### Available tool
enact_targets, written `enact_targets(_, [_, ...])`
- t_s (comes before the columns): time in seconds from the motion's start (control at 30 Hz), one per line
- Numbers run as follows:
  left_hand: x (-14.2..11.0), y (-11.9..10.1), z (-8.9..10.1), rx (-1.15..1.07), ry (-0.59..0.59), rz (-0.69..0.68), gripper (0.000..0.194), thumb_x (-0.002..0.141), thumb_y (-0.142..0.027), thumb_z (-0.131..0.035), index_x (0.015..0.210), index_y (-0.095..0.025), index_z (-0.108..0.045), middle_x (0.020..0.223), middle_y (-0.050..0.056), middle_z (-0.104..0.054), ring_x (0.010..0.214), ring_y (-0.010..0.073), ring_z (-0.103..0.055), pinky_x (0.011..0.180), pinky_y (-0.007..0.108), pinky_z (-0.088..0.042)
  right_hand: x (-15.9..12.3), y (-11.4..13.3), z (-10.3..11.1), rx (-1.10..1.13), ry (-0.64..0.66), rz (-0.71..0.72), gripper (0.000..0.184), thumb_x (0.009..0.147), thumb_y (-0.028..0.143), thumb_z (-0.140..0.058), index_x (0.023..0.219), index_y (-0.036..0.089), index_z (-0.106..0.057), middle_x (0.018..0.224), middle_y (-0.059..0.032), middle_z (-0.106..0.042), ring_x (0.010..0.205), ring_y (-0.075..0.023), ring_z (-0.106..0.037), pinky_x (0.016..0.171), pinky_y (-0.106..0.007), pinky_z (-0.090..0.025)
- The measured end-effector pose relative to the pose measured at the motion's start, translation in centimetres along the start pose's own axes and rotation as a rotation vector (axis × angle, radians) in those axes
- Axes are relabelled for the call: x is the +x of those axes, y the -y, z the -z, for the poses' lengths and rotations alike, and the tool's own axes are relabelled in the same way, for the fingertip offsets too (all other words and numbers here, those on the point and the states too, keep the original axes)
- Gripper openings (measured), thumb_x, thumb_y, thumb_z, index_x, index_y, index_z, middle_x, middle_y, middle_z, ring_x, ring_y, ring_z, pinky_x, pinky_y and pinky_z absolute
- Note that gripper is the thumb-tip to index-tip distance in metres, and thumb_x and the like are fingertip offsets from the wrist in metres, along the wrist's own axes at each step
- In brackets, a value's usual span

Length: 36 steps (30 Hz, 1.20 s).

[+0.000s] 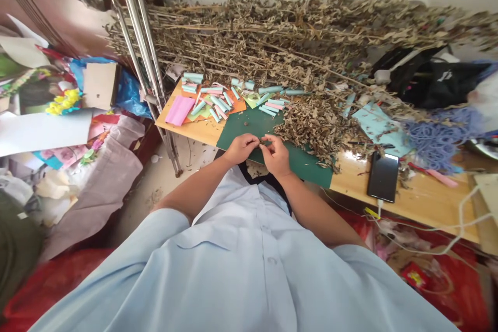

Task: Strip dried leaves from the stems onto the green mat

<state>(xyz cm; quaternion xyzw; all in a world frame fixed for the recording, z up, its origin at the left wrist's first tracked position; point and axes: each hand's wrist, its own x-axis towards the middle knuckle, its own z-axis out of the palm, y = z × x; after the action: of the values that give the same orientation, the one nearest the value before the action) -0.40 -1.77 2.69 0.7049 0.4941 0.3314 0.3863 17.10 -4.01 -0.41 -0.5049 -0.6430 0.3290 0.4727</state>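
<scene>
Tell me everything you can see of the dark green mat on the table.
The dark green mat is a flat, matte sheet lying skewed on the wooden table, its near edge along the table's front. Crumbled dried leaves heap over its right side, orange paper meets its far edge, and a few crumbs dot it. The left hand and right hand are over its near edge.

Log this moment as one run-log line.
left hand and right hand pinch small item | green mat | paper rolls | dried leaves

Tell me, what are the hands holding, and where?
Can't tell. The left hand and right hand pinch close together above the green cutting mat; anything between them is too small to see.
</scene>
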Motion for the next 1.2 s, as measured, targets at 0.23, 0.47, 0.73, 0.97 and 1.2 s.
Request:
enact_targets(0.23, [0.1, -0.2, -0.1, -0.008, 0.014, -0.035, 0.021, 0.093, -0.028, -0.054, 0.085, -0.017, -0.07, 0.085, 0.006, -0.066, 0.083, 0.0163, -0.06, 0.083, 0.029, -0.046, 0.1, -0.3, 0.1, -0.046, 0.034, 0.019, 0.032, 0.095, 0.033, -0.053, 0.125, 0.023, -0.059, 0.102, -0.0078, -0.071, 0.073, -0.0186, -0.064, 0.084, -0.039, -0.056])
enact_targets(0.47, [0.2, -0.1, -0.1, -0.078, -0.02, 0.045, 0.023, 0.091, -0.033, -0.055, 0.084, -0.016, -0.07, 0.076, 0.004, -0.063, 0.072, 0.015, -0.056, 0.073, 0.027, -0.045, 0.1, -0.3, 0.4, -0.053, 0.009, 0.004, 0.026, 0.094, 0.037, -0.056, 0.115, 0.023, -0.064, 0.098, -0.0058, -0.072, 0.065, -0.0157, -0.061, 0.075, -0.034, -0.056])
enact_targets(0.73, [0.2, 0.4, -0.1, -0.21, -0.037, 0.118, 0.028, 0.09, -0.04, -0.057, 0.082, -0.015, -0.069, 0.063, -0.001, -0.056, 0.06, 0.0118, -0.05, 0.064, 0.025, -0.041, -2.3, 1.2, 1.9, -0.05, 0.317, 0.216, 0.021, 0.094, 0.033, -0.058, 0.111, 0.026, -0.069, 0.104, -0.0067, -0.076, 0.085, -0.0208, -0.071, 0.083, -0.037, -0.059])
enact_targets(0.97, [0.3, 0.4, 0.3, -0.214, -0.005, 0.108, 0.024, 0.086, -0.037, -0.062, 0.085, -0.015, -0.071, 0.068, 0.0, -0.06, 0.061, 0.0115, -0.053, 0.065, 0.025, -0.043, -3.0, 1.4, 2.0, -0.1, 0.241, 0.155, 0.016, 0.094, 0.034, -0.06, 0.103, 0.026, -0.071, 0.102, -0.0063, -0.075, 0.088, -0.0221, -0.07, 0.085, -0.04, -0.058])
enact_targets(1.2, [0.6, 2.2, 0.4, -0.321, 0.079, 0.069, 0.026, 0.09, -0.033, -0.056, 0.1, -0.015, -0.072, 0.068, 0.0, -0.061, 0.063, 0.0108, -0.056, 0.062, 0.023, -0.043, -1.1, 1.5, -0.1, -0.07, -0.077, 0.037, 0.025, 0.089, 0.036, -0.065, 0.11, 0.024, -0.069, 0.121, -0.0094, -0.069, 0.064, -0.0144, -0.06, 0.072, -0.036, -0.057])
